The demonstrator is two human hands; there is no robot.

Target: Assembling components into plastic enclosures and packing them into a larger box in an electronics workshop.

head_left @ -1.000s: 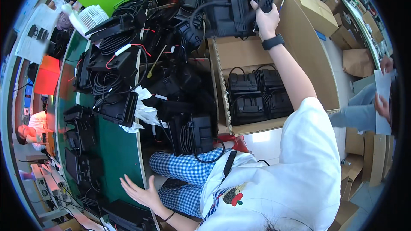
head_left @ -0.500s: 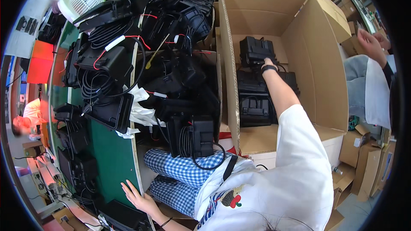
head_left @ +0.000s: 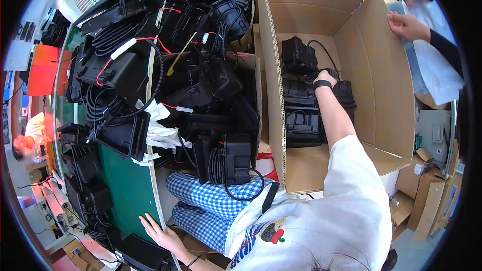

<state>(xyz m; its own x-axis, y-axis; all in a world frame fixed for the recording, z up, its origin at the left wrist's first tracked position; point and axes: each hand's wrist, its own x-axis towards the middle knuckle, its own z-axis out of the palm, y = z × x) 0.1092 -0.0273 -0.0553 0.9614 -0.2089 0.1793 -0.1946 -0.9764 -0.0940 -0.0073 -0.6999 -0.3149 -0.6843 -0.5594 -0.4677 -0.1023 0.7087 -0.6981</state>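
Right hand (head_left: pixel 326 77) shifted off the boxy black plastic case (head_left: pixel 298 55), now just left of it in the brown cardboard carton (head_left: pixel 374 80), onto looped black cable (head_left: pixel 312 77), can't tell if gripping; left hand (head_left: pixel 161 237) open on green tabletop (head_left: pixel 118 180).

Bench (head_left: pixel 118 180) at L, open carton (head_left: pixel 384 100) at R, box (head_left: pixel 259 93) of units (head_left: pixel 221 78) btwn. Bench: stack (head_left: pixel 118 70) twd far end, row (head_left: pixel 83 165) down L edge, flat case (head_left: pixel 143 252) nr near end; L hand (head_left: pixel 158 233) on R edge, close by. Paper (head_left: pixel 159 133) over R edge, mid-length. Carton: cases (head_left: pixel 303 125) along L wall, one more (head_left: pixel 298 55) in far L corner; R hand (head_left: pixel 326 76) inside, just R of it.
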